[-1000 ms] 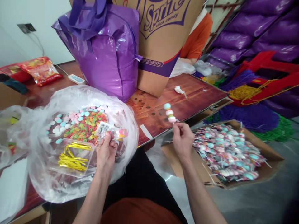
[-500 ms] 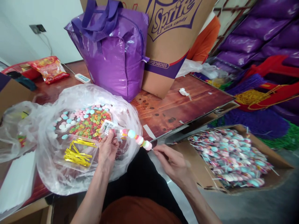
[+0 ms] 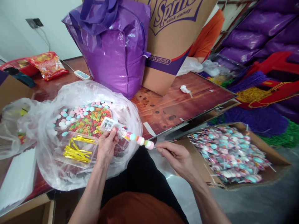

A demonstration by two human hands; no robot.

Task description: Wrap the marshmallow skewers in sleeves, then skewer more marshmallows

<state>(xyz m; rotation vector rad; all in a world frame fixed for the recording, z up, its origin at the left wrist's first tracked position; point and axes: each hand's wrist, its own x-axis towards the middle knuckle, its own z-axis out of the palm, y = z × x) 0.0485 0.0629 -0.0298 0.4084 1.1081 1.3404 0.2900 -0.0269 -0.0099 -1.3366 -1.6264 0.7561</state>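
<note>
At the bottom centre, a person's two forearms reach up from a lap in orange and black. The left hand (image 3: 106,146) is closed, pinching a clear wrapper (image 3: 112,126) with a printed label between thumb and fingers. The right hand (image 3: 178,157) is closed too, pinching the thin stick end of a candy skewer (image 3: 142,141). The skewer lies nearly level between the hands, just below the centre of the frame. Its pastel pieces sit in a row and its far tip appears to be inside the wrapper's mouth.

Left of the hands, an open plastic bag (image 3: 58,179) on the table (image 3: 198,99) holds loose ring candies (image 3: 90,119) and a clear tray (image 3: 92,157) of gold ties (image 3: 76,152). At right, below table height, a carton (image 3: 279,160) is heaped with wrapped sweets (image 3: 229,152).

Farther back stand a purple bag (image 3: 116,46) and a tall box (image 3: 173,34) printed "stick candy". Behind it, at upper right, another person's orange sleeve (image 3: 207,34) shows.
</note>
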